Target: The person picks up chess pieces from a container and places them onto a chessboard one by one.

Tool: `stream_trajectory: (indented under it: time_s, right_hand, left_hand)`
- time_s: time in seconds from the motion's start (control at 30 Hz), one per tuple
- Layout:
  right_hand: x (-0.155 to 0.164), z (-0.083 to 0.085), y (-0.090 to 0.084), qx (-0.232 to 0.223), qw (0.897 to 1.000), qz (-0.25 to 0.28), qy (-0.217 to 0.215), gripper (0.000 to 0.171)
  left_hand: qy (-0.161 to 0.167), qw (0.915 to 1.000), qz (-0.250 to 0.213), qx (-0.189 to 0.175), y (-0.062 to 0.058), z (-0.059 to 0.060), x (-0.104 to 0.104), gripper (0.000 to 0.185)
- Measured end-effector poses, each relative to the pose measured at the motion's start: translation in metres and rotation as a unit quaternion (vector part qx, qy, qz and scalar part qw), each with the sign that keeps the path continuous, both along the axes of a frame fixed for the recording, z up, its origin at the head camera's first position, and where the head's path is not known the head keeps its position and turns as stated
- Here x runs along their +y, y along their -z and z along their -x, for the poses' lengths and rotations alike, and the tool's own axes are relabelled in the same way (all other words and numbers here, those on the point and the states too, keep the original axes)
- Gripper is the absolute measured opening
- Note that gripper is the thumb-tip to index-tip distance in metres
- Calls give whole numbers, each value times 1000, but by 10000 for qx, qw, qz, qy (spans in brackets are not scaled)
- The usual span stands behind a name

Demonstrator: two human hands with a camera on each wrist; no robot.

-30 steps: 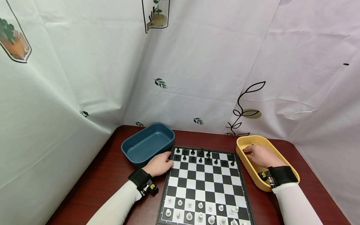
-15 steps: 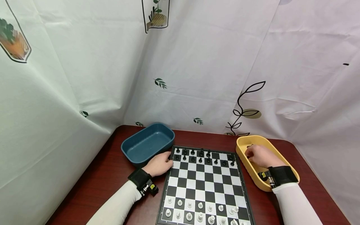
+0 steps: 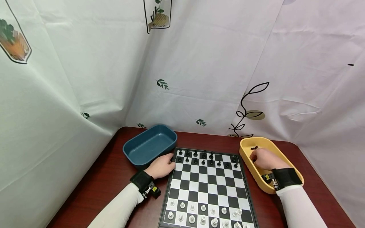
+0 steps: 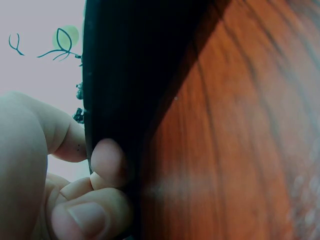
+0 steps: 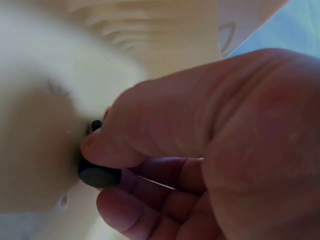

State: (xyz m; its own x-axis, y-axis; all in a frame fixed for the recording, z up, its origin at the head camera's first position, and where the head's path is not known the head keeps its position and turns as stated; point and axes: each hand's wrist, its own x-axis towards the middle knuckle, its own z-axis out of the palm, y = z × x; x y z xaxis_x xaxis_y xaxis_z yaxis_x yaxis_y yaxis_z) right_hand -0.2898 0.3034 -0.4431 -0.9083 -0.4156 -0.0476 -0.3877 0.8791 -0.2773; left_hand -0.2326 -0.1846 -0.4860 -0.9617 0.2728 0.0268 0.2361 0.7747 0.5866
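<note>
One black piece (image 5: 99, 176) is pinched by the right hand (image 3: 263, 159) fingers (image 5: 107, 150) inside the yellow tray (image 3: 246, 144); lift it straight, while the left hand (image 3: 162, 166), fingers curled, steadies the chessboard (image 3: 207, 186).

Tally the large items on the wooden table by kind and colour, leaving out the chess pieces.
Dark blue plastic tray: 1
Yellow plastic tray: 1
Black-and-white chequered chessboard: 1
Total: 3
</note>
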Motion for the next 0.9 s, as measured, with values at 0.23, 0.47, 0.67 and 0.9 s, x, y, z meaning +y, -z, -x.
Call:
stream_trajectory:
  time_s: [0.23, 0.47, 0.67, 0.9]
  right_hand:
    - [1, -2, -1, 116, 9999, 98, 69, 13]
    - [3, -4, -3, 653, 9975, 191, -166, 11]
    - [3, -3, -4, 1274, 9902, 417, -387, 9]
    - [1, -6, -12, 1579, 9852, 496, -438, 9]
  left_hand:
    - [-26, 10000, 51, 39, 0, 0, 0, 40]
    - [-35, 10000, 38, 3, 1, 1, 0, 41]
    - [-34, 10000, 22, -21, 1, 0, 0, 42]
    - [-26, 10000, 9, -23, 2, 0, 0, 42]
